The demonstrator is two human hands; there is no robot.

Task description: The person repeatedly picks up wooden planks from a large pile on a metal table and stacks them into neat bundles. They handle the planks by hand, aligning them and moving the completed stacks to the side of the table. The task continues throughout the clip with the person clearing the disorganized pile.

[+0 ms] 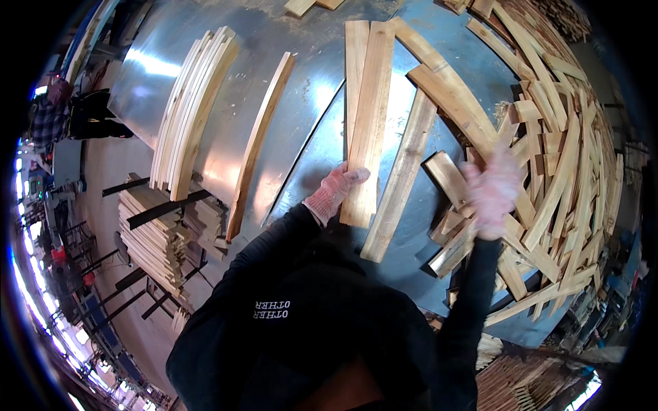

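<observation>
My left hand (333, 192), in a pinkish-white work glove, is closed on the left edge of a wooden board (373, 116) near its close end, thumb on top. That board partly covers another board (356, 68) on the metal table (301, 123). Just to the right, a longer, greyer board (404, 178) lies at a slant. My right hand (493, 188), gloved alike, is over the heap of loose boards (565, 198). Motion smears its fingers, so whether it holds anything cannot be seen. A long board (452, 103) runs from the far middle toward this hand.
On the left of the table lie a row of narrow boards (199, 109) and one single strip (260, 144). A rack with stacked boards (154, 240) stands beyond the left edge. A person (58, 116) stands at the far left. More stacked wood (528, 383) is at the lower right.
</observation>
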